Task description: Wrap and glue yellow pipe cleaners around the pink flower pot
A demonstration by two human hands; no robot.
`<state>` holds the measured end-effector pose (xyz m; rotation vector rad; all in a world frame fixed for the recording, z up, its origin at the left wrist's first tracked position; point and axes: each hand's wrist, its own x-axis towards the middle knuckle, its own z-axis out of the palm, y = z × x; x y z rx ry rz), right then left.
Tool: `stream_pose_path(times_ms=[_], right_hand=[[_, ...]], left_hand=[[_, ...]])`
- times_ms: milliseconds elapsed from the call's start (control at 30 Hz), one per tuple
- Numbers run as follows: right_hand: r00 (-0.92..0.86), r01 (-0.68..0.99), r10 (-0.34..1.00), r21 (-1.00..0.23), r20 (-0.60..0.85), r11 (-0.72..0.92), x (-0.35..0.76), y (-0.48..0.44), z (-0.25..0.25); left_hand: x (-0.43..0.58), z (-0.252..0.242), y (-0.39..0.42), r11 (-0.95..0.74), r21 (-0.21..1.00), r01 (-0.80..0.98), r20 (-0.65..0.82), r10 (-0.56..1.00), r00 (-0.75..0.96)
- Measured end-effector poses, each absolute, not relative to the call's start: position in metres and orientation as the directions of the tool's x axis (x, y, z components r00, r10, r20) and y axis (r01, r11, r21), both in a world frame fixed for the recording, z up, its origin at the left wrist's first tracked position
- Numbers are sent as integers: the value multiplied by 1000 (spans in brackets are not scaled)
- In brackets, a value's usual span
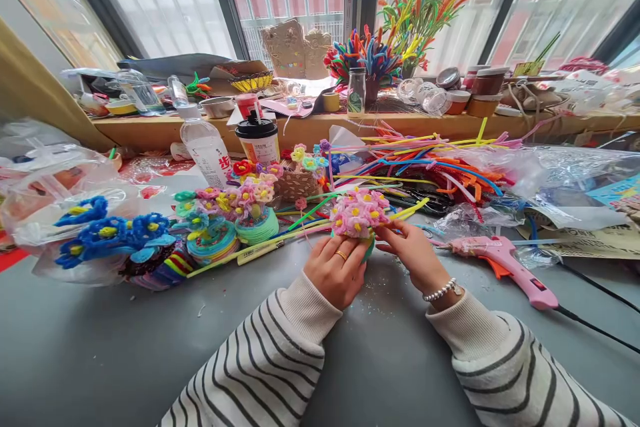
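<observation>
A small pot of pink pipe-cleaner flowers (359,212) with yellow centres stands on the grey table in front of me. Its green base is mostly hidden behind my fingers. My left hand (336,270), with a ring on one finger, is wrapped round the pot's near left side. On the other side, my right hand (414,255) has its fingers stretched out and apart, the fingertips at the right edge of the flowers and base. Left of the pot stand a pot of mixed flowers (255,203), another flower pot (213,233) and a striped pot with blue flowers (150,257).
A pink glue gun (510,263) lies to the right, its black cord running off the table. Loose pipe cleaners (440,170) are heaped behind the flowers. A water bottle (203,150) and a lidded cup (257,140) stand at the back left. Plastic bags (560,163) lie behind the glue gun.
</observation>
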<state>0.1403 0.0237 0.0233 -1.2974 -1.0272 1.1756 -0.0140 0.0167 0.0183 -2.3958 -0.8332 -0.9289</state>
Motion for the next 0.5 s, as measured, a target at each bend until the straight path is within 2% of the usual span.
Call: stream_pose_path(times_ms=[367, 500], right_hand=[[338, -215, 941, -975, -25, 51, 182, 22, 47], [434, -218, 901, -970, 5, 111, 203, 7, 54]], left_hand=[[-16, 20, 17, -741, -139, 656, 720, 380, 581], [-16, 20, 18, -747, -143, 650, 731, 363, 578]])
